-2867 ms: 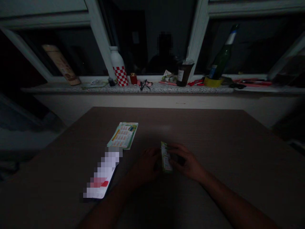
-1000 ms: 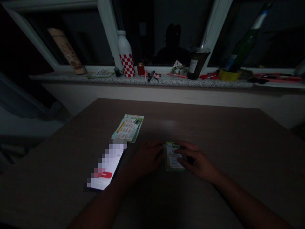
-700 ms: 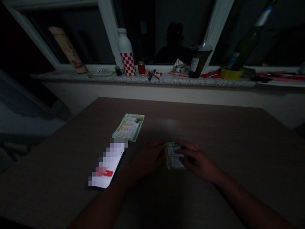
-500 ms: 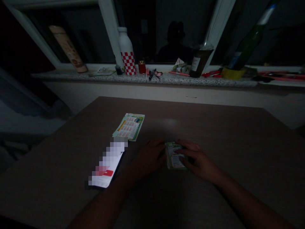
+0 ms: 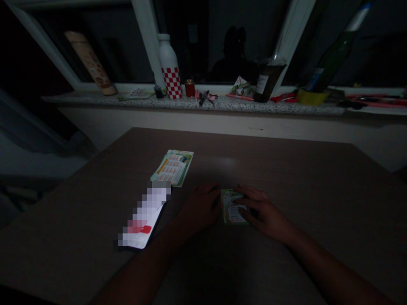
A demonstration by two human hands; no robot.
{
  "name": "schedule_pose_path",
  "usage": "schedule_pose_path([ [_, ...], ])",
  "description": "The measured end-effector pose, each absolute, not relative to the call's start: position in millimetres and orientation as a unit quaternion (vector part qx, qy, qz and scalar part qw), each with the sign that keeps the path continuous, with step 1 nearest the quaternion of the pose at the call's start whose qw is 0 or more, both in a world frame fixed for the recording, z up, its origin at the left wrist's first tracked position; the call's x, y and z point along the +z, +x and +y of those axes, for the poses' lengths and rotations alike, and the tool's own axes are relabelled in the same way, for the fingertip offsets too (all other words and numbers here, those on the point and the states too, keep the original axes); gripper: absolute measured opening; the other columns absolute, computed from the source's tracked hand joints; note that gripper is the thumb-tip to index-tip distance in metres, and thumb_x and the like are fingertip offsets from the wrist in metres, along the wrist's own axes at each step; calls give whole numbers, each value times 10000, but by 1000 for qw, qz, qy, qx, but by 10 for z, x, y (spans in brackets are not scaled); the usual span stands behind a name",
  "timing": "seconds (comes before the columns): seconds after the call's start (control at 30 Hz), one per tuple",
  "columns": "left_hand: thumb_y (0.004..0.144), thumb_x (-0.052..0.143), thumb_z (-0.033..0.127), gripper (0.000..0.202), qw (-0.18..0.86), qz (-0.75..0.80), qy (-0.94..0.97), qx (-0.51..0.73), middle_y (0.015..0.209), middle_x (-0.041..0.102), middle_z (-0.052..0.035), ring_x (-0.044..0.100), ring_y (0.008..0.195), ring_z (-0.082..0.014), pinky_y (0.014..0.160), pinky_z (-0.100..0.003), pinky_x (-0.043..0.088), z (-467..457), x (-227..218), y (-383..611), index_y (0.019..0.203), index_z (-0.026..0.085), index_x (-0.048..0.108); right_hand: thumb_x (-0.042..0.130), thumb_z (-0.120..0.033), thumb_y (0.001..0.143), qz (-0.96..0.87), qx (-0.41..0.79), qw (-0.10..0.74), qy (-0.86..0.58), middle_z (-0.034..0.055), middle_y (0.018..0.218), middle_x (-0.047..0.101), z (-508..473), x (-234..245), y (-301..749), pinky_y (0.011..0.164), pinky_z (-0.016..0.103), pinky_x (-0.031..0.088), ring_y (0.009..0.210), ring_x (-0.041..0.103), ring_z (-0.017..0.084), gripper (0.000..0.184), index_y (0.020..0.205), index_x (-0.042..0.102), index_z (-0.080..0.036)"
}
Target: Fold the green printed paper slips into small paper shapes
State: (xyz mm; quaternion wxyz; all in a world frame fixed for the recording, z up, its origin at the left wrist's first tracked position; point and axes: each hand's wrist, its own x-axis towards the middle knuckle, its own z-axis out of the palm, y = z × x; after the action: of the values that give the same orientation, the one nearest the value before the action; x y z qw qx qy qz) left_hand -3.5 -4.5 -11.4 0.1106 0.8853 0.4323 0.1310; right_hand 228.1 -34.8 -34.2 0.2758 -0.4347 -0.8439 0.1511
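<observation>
In a dim room, dark windows rose behind a sill crowded with bottles, above a brown table. The card, which about three seconds earlier stood tilted and showed only a narrow face, lay flat on the table between a person's two hands. It was green-bordered, with a white printed panel. The right hand was loosely spread, its fingertips resting on the card's face without a grasp. The left hand was half curled at the card's left edge; whether it had hold of it could not be told. A card pile and a lit phone lay to the left. Fingers covered the card's right side, its print was too dim to read, and blurring masked part of the phone's screen.
</observation>
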Motion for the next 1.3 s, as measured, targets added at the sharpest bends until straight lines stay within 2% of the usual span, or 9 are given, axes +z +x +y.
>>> schedule_pose_path([
  [0.3,891,485,300,350,109,426,887,141,1345,526,-85,468,1238,-243,1048,-427,353,-37,-119,-36,1216,196,561,572,-164,830,-848,148,273,-429,87,1345,554,-345,-343,2279,1002,559,379,1282,457,306,321,1120,658,-270],
  [0.67,871,527,279,341,115,431,886,127,1346,517,-107,458,1245,-259,1050,-434,348,-50,-64,-23,1189,167,577,556,-158,840,-854,140,250,-434,82,1347,557,-356,-314,2253,1010,560,352,1313,417,308,310,1116,654,-261],
  [1.3,894,481,277,341,90,420,894,125,1338,526,-81,465,1232,-239,1046,-410,348,-47,-84,-26,1213,191,563,552,-187,857,-859,119,236,-438,88,1352,553,-359,-322,2240,1009,522,353,1306,424,292,298,1135,639,-247],
])
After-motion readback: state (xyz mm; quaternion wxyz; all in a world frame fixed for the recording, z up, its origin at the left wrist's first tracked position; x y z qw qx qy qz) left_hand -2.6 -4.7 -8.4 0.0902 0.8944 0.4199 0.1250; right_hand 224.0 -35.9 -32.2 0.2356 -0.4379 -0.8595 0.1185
